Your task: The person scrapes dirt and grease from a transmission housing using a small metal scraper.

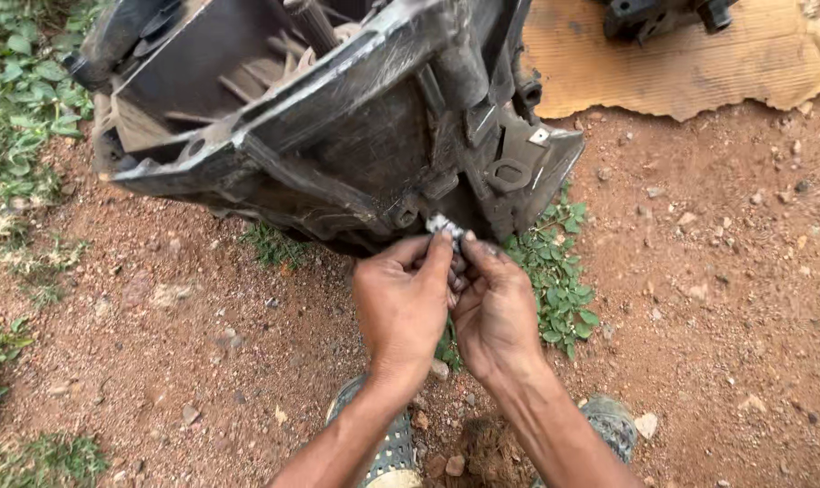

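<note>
So there's this big grimy black plastic housing (337, 117) sitting tilted on red gravelly dirt (717, 298), open side up with ribs showing inside. Behind it at the top right is a torn sheet of brown cardboard (681, 63) with another dark part (663, 14) lying on it, mostly cut off by the frame. Weeds (559, 271) grow right under the housing's lower corner, and more green runs along the left edge (21, 99). Nothing really blocks the hands, though the housing's bottom edge hangs just above them.

Both hands are pressed together right below that lower corner. The left hand (402, 303) and right hand (496, 312) are pinched narrow, fingertips meeting on a small whitish piece (444, 223) that's touching or just beside the housing's edge, can't tell which. Forearms come up from the bottom, with a worn shoe (393, 443) under the left one and another shoe (613, 423) by the right.
</note>
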